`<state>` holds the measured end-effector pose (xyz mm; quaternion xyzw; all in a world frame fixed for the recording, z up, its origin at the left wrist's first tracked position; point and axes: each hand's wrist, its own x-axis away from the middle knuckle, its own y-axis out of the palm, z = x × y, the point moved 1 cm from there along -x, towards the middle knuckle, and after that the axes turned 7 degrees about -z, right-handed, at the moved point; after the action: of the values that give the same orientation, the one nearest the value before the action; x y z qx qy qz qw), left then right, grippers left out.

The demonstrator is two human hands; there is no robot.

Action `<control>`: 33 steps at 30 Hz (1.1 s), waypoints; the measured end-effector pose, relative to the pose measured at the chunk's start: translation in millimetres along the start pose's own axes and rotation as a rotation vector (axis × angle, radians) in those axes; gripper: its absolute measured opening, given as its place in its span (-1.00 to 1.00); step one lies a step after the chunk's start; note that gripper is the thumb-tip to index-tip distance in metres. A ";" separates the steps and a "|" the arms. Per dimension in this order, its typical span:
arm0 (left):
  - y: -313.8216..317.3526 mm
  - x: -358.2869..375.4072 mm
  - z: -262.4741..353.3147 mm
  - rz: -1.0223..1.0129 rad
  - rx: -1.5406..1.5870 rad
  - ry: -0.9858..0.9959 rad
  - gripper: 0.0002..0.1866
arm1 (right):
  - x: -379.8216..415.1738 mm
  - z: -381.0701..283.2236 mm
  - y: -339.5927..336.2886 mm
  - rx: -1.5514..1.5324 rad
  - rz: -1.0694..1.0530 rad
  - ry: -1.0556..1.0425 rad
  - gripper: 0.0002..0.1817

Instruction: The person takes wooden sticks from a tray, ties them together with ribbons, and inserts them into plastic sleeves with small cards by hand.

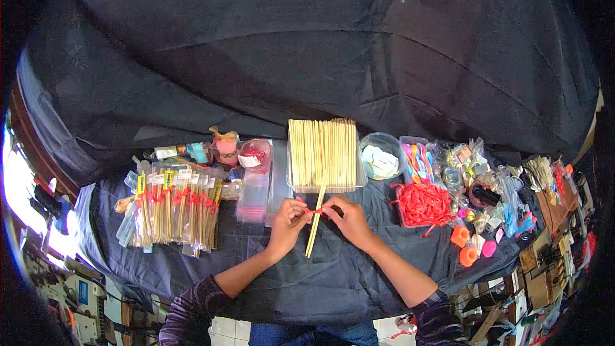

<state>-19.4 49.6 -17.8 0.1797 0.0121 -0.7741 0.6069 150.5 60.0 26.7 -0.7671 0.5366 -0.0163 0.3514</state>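
A pair of chopsticks [311,238] slants between my hands, its upper ends over the front of a clear box [291,187] packed with more chopsticks [323,150]. A red ribbon [316,211] crosses the pair near the middle. My left hand [292,218] pinches the ribbon's left end, and my right hand [346,216] pinches its right end close to the sticks. Whether the ribbon is knotted is too small to tell. Right of the box, a heap of red ribbon pieces [423,205] fills a container.
Packaged chopsticks with red ribbons [176,211] lie at the left. Near them are flat clear packs [253,195] and a round tub with red contents [255,155]. A bowl of white items [379,161], colourful spoons [419,157] and mixed small goods [477,186] stand to the right on dark cloth [256,282].
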 end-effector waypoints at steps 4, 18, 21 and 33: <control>-1.5 -0.1 0.0 0.005 -0.036 0.009 -0.73 | 0.1 2.2 1.8 0.063 0.030 -0.135 -0.93; -3.5 -1.9 7.5 -0.016 -0.335 0.054 -0.71 | -2.6 21.4 2.4 -0.429 -0.150 0.196 -0.94; -3.8 -1.2 17.1 -0.021 -0.525 0.060 -0.74 | -3.4 28.8 1.9 -0.480 -0.154 0.179 -0.94; -5.8 0.1 24.2 -0.094 -0.739 0.143 -0.84 | -2.1 22.2 -0.9 -0.420 -0.160 0.149 -0.94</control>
<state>-31.2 45.3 3.7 0.0016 0.3409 -0.7301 0.5923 159.3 73.5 11.3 -0.8599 0.4904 0.0111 0.1411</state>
